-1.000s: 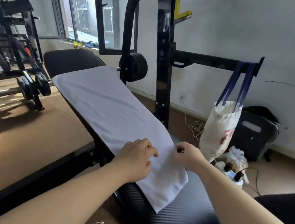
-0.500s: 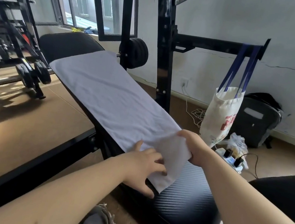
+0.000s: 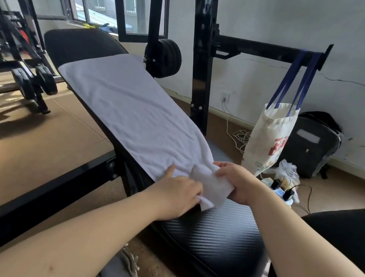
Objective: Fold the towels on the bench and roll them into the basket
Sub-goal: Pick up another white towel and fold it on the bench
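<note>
A long white towel (image 3: 128,110) lies folded lengthwise along the black padded weight bench (image 3: 213,237). Its near end is lifted and turned up off the pad. My left hand (image 3: 174,197) pinches the near left corner of that end, index finger stretched out on the cloth. My right hand (image 3: 236,183) grips the near right edge, fingers curled round the raised flap. No basket is in view.
A black rack upright (image 3: 200,64) stands just right of the bench. A cream tote bag (image 3: 270,138) hangs from its bar, with a dark backpack (image 3: 310,145) and a power strip (image 3: 281,191) on the floor. Dumbbells and a rack (image 3: 31,81) stand at left.
Both hands took hold of the towel's near end and raised it; the end now curls up toward the far end, and less of the towel hangs over the seat pad.
</note>
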The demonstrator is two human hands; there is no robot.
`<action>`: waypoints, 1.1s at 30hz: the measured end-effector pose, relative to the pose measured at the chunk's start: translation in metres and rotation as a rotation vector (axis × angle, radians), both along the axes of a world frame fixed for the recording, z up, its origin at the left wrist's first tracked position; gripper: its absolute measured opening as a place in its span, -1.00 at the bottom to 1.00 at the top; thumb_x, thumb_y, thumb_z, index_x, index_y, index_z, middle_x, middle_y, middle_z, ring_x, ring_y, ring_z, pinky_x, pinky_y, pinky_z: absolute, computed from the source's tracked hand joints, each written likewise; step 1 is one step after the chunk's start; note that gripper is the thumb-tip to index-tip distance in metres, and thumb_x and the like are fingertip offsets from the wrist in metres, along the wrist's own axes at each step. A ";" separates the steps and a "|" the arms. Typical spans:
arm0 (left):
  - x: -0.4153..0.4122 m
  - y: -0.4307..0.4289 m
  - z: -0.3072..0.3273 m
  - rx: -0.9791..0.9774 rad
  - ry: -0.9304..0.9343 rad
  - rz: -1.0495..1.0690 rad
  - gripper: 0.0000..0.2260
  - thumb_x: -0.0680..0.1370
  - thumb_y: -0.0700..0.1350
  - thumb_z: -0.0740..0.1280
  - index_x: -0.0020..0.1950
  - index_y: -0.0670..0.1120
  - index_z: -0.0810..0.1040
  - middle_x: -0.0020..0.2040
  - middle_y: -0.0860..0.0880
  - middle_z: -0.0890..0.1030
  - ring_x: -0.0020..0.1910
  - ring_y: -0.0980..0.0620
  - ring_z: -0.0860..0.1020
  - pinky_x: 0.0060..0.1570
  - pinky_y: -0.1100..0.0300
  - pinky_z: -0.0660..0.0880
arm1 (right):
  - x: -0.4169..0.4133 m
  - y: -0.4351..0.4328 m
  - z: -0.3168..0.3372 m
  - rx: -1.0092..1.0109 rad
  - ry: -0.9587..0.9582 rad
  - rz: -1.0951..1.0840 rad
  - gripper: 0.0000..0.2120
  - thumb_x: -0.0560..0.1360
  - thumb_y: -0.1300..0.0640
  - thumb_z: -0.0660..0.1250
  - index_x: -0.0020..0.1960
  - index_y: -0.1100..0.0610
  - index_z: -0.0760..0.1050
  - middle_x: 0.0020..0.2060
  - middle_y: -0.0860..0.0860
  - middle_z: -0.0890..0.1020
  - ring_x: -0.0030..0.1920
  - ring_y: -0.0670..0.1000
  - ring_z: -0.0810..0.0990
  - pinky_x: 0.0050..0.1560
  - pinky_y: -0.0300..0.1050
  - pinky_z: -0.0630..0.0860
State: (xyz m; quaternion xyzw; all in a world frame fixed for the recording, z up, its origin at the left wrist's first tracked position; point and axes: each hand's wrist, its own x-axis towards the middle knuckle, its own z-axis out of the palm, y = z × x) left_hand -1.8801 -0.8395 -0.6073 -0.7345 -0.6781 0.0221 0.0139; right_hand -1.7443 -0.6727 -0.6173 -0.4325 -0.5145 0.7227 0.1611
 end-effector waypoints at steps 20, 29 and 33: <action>-0.029 0.010 0.038 0.467 -0.858 0.565 -0.89 0.73 -0.09 0.08 0.19 -0.06 0.34 0.10 0.01 0.48 0.03 0.03 0.48 -0.07 0.22 0.37 | -0.005 0.006 0.009 0.944 -0.633 0.019 -0.74 0.47 0.26 0.33 0.14 0.13 0.61 0.00 0.11 0.66 0.04 0.14 0.60 -0.12 -0.14 0.48; -0.049 0.001 0.056 0.512 -0.783 0.535 -0.77 0.64 -0.19 0.18 0.12 0.04 0.59 0.03 0.15 0.58 -0.12 0.23 0.51 -0.31 0.51 0.37 | 0.000 0.022 0.025 1.012 -0.708 -0.205 -0.83 0.44 0.18 0.21 -0.19 0.08 0.58 -0.11 0.18 0.61 -0.11 0.22 0.57 -0.18 -0.07 0.46; -0.054 -0.001 0.070 0.536 -0.752 0.612 -0.80 0.63 -0.17 0.14 -0.09 -0.06 0.53 -0.14 0.02 0.57 -0.22 0.12 0.47 -0.35 0.26 0.34 | -0.005 0.024 0.047 0.833 -0.616 -0.265 -0.79 0.41 0.35 0.23 -0.21 0.13 0.59 -0.30 0.18 0.68 -0.31 0.18 0.65 -0.33 -0.10 0.56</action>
